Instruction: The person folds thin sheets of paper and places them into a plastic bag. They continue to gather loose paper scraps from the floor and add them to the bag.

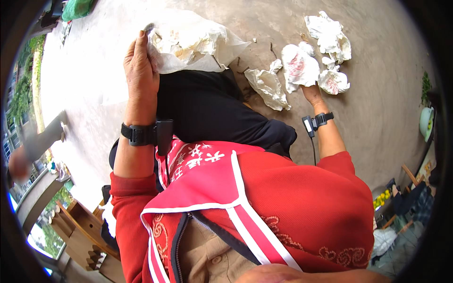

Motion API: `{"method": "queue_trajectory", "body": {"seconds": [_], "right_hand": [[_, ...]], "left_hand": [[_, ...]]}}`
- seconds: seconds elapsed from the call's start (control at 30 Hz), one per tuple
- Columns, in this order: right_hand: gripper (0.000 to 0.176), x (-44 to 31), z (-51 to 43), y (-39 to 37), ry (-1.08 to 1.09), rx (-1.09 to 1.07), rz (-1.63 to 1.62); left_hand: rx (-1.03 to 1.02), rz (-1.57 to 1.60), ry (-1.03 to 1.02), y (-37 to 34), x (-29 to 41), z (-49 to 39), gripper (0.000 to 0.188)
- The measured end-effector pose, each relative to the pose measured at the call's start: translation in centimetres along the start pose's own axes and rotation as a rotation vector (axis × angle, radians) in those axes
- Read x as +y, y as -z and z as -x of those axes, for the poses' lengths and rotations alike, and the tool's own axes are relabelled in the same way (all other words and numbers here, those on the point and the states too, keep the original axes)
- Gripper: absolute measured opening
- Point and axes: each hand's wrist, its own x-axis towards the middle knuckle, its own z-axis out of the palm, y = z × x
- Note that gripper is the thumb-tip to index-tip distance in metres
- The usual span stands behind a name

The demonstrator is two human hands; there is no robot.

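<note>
At the upper left, my left hand (141, 65) grips the edge of a translucent white plastic bag (235, 45). Crumpled whitish scraps (201, 44) and a thin brown stick show in the bag, beyond my dark-trousered knee. Farther right, my right hand (312, 93) is down near the concrete floor, its fingers mostly hidden behind a crumpled white wrapper (300, 67) with red print that it holds. Around it lie a crumpled white piece (267, 86), a red-marked one (333, 81) and a larger wad (329, 35). Black straps with small devices circle both wrists.
Thin brown twigs (272, 50) and small crumbs lie on the concrete floor (375, 116). A green bag (76, 10) is at the top left. Wooden furniture (79, 233) stands at the lower left. A pale green basin (426, 123) sits at the right edge.
</note>
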Motion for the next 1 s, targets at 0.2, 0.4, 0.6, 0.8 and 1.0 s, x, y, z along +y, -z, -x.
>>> {"method": "queue_trajectory", "body": {"seconds": [0.2,0.4,0.6,0.8,1.0], "right_hand": [[0.029,-20.2,-11.4,-12.6,0.548,-0.524,-0.141],[0.053,-26.6,-18.7,-27.4,0.399,-0.682,0.089],[0.052,-25.1,-17.4,-19.2,0.487,-0.946,-0.087],[0.034,-6.4,-17.0,-2.8,0.108,-0.192,-0.314],[0.080,11.1,-16.4,0.9,-0.325,-0.051,0.839]], "left_hand": [[-0.093,0.041,0.053,0.7,0.2,0.2,0.022],[-0.094,0.132,0.026,1.2,0.9,0.9,0.028],[-0.012,0.078,0.003,1.2,0.6,0.1,0.030],[-0.003,0.063,0.087,-0.1,0.2,-0.7,0.034],[0.062,0.014,0.163,-1.0,0.6,-0.7,0.041]]}}
